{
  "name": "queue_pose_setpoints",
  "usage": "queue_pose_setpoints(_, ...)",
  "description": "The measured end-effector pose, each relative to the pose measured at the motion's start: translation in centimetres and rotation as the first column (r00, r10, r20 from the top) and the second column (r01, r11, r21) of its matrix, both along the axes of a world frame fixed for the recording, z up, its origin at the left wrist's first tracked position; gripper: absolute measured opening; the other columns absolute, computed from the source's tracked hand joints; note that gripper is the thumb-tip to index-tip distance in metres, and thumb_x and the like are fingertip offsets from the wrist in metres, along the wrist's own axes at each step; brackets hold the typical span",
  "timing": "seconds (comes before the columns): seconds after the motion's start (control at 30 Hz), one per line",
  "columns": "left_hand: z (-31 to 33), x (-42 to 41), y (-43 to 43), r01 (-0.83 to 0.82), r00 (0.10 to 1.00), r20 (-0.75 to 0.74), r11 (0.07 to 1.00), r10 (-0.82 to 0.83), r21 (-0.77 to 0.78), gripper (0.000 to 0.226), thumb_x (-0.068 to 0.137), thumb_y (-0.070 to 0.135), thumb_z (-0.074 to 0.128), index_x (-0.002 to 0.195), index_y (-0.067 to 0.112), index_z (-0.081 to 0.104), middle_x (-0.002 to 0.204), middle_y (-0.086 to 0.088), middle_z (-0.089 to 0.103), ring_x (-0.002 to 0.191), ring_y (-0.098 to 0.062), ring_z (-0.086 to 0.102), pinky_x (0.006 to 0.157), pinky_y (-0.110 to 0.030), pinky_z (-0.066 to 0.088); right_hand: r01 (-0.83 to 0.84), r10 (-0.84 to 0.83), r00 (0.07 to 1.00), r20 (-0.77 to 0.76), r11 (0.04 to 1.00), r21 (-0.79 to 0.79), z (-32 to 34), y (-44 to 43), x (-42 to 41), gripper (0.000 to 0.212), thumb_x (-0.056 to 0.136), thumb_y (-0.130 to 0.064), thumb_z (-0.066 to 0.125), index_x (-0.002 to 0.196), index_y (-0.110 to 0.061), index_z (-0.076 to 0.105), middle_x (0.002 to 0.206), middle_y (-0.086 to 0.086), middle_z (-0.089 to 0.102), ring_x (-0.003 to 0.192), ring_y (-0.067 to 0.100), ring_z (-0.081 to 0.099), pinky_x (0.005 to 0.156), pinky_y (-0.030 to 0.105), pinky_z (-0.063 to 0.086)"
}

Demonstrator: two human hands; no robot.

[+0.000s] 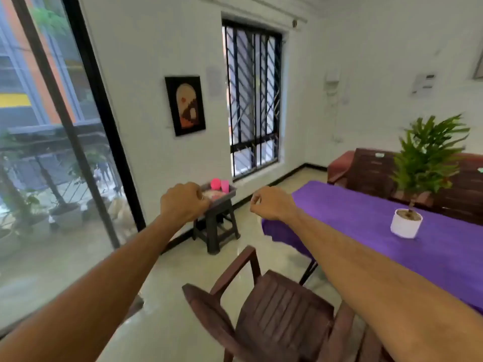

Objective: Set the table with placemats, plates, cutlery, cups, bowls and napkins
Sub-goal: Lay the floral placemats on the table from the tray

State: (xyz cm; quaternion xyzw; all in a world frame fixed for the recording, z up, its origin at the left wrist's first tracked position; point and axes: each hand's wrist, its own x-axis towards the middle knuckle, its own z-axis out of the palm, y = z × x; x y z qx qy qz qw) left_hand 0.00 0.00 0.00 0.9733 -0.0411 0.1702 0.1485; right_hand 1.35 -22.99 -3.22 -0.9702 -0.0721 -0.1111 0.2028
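Observation:
A dark tray (230, 190) sits on a small dark stool (217, 228) by the far wall, below the window. On the tray stand a pink cup (224, 185) and a round pink item (215, 183), with pale tableware beside them that is too blurred to name. Both my arms stretch forward. My left hand (183, 202) hangs in the air in front of the tray's left end, fingers curled, holding nothing. My right hand (269, 202) is also loosely curled and holds nothing, to the right of the stool. The table with a purple cloth (366, 226) is at the right.
A white pot with a green plant (406, 223) stands on the purple cloth. A brown wooden chair (269, 314) is right below my arms. More brown chairs (373, 171) line the far side of the table. A large glass door fills the left side.

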Motion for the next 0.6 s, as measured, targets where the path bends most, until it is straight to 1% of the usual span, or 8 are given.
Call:
queue_pose_setpoints(0.03,-1.8,-0.4,0.7,-0.011,0.998,-0.060,1.000,0.013,0.020,0.022,0.089,0.040,0.061,0.091,0.020,0.070,0.085,-0.002,0.067,0.077,-0.021,0.059,0.068,-0.030,0.045,0.007,-0.008,0.997,-0.077,1.000,-0.016,-2.1,0.7,0.0,0.014,0.087,-0.037,0.066,0.093,-0.030,0.076,0.103,-0.006,0.073,0.099,0.018,0.066,0.084,0.034,0.052)
queue_pose_setpoints(0.17,-11.1,-0.4,3.9,-0.047,0.983,-0.178,0.999,0.045,-0.010,0.021,0.086,0.040,0.061,0.082,0.021,0.069,0.076,0.001,0.067,0.076,-0.023,0.065,0.068,-0.032,0.053,0.005,-0.008,0.961,-0.275,1.000,-0.012,-10.9,4.1,-0.4,0.014,0.086,-0.036,0.067,0.093,-0.029,0.077,0.095,-0.008,0.073,0.090,0.016,0.066,0.080,0.033,0.052)
queue_pose_setpoints(0.3,-18.8,1.1,7.5,-0.085,0.961,-0.265,0.996,0.078,-0.014,0.021,0.084,0.043,0.060,0.085,0.025,0.071,0.081,0.003,0.069,0.081,-0.020,0.065,0.069,-0.032,0.054,0.011,0.003,0.921,-0.390,0.999,0.032,-18.7,6.9,1.7,0.013,0.083,-0.047,0.068,0.085,-0.035,0.073,0.095,-0.011,0.072,0.094,0.017,0.068,0.083,0.034,0.056)
queue_pose_setpoints(0.37,-22.2,2.8,9.4,-0.100,0.948,-0.307,0.995,0.086,-0.029,0.022,0.084,0.044,0.060,0.086,0.026,0.072,0.083,0.003,0.070,0.081,-0.020,0.065,0.072,-0.034,0.055,0.002,0.031,0.902,-0.430,0.997,0.076,-22.0,8.3,3.4,0.014,0.087,-0.045,0.068,0.086,-0.033,0.075,0.089,-0.013,0.070,0.091,0.015,0.066,0.080,0.030,0.052)
queue_pose_setpoints(0.43,-24.9,5.3,11.2,-0.110,0.935,-0.342,0.994,0.097,-0.021,0.023,0.084,0.045,0.060,0.086,0.026,0.072,0.083,0.003,0.071,0.080,-0.021,0.066,0.073,-0.035,0.057,0.035,0.027,0.898,-0.440,0.991,0.132,-24.9,9.6,6.0,0.016,0.089,-0.042,0.067,0.090,-0.029,0.077,0.092,-0.013,0.071,0.089,0.014,0.064,0.080,0.030,0.051)
queue_pose_setpoints(0.5,-27.2,8.4,12.9,-0.118,0.921,-0.376,0.993,0.100,-0.025,0.026,0.084,0.048,0.057,0.084,0.026,0.071,0.082,0.005,0.070,0.078,-0.019,0.066,0.070,-0.033,0.055,0.096,-0.005,0.897,-0.442,0.978,0.183,-27.4,11.1,8.7,0.018,0.089,-0.042,0.066,0.091,-0.028,0.078,0.099,-0.010,0.074,0.094,0.016,0.066,0.083,0.034,0.054)
queue_pose_setpoints(0.53,-28.2,10.1,13.6,-0.124,0.913,-0.394,0.992,0.106,-0.021,0.028,0.084,0.050,0.056,0.082,0.027,0.071,0.080,0.006,0.070,0.076,-0.019,0.065,0.067,-0.030,0.053,0.131,-0.027,0.895,-0.446,0.970,0.205,-28.7,11.9,10.3,0.020,0.089,-0.042,0.065,0.091,-0.027,0.077,0.099,-0.009,0.074,0.095,0.017,0.067,0.083,0.034,0.055)
queue_pose_setpoints(0.6,-30.0,13.2,15.0,-0.132,0.891,-0.443,0.991,0.104,-0.032,0.028,0.084,0.051,0.056,0.079,0.027,0.069,0.076,0.008,0.068,0.073,-0.017,0.065,0.062,-0.026,0.047,0.211,-0.062,0.871,-0.487,0.943,0.258,-30.9,13.4,13.5,0.022,0.088,-0.044,0.065,0.082,-0.024,0.074,0.089,-0.007,0.073,0.089,0.019,0.067,0.078,0.033,0.053)
